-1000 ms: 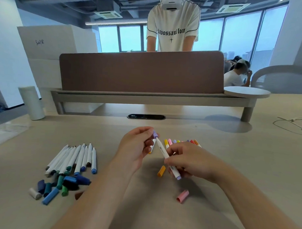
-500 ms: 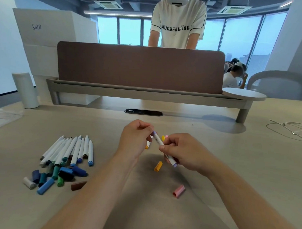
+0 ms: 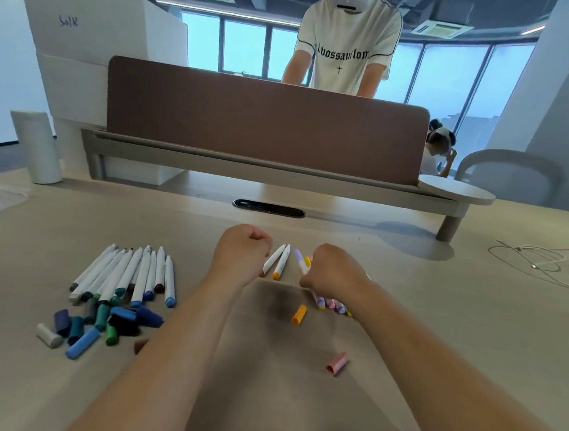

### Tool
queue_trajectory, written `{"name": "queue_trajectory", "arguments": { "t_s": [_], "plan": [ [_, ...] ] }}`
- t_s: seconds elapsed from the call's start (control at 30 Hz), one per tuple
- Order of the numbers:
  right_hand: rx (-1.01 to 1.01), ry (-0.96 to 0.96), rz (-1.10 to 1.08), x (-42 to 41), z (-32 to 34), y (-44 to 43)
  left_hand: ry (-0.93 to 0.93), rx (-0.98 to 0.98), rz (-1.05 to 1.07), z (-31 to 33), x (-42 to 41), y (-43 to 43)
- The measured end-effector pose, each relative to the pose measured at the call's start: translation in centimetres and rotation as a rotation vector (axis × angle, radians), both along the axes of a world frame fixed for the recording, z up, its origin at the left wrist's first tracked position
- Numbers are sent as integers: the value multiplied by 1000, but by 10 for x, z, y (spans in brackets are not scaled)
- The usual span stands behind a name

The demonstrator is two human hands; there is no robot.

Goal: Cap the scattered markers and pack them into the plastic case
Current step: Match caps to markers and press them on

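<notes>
Between my hands, two white markers (image 3: pixel 279 262) lie on desk (image 3: pixel 434 317). R hand (image 3: pixel 334 273) clutches warm-colour marker bundle (image 3: pixel 330 303); L hand (image 3: pixel 241 251) fisted, contents can't tell. Orange cap (image 3: pixel 299 314) + pink cap (image 3: pixel 337 364) loose nearby. Match cap colour, push straight till seated. Case not in view.

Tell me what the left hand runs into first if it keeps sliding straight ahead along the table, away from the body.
Probably nothing close: past the left hand the table looks bare up to the dark oval cable slot. The two white markers lie just to its right, likely outside that line, though depth is uncertain.
</notes>
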State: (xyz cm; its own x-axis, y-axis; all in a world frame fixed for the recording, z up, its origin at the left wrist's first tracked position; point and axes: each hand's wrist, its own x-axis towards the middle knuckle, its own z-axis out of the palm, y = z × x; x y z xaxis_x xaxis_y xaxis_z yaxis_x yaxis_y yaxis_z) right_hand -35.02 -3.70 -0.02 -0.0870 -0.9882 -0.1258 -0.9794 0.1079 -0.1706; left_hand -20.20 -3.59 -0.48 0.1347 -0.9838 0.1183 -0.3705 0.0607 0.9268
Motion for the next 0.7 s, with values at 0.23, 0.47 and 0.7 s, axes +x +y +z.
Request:
{"name": "queue_trajectory", "arguments": {
  "t_s": [0.23, 0.47, 0.7],
  "plan": [
    [-134, -38, 21, 10, -12, -27, 62, -10, 38, 1, 4, 0],
    [-66, -157, 15, 34, -14, -51, 87, -18, 42, 0, 6, -3],
    [16, -30, 7, 38, -12, -57, 51, -31, 62, 0, 5, -5]
  ]
}}
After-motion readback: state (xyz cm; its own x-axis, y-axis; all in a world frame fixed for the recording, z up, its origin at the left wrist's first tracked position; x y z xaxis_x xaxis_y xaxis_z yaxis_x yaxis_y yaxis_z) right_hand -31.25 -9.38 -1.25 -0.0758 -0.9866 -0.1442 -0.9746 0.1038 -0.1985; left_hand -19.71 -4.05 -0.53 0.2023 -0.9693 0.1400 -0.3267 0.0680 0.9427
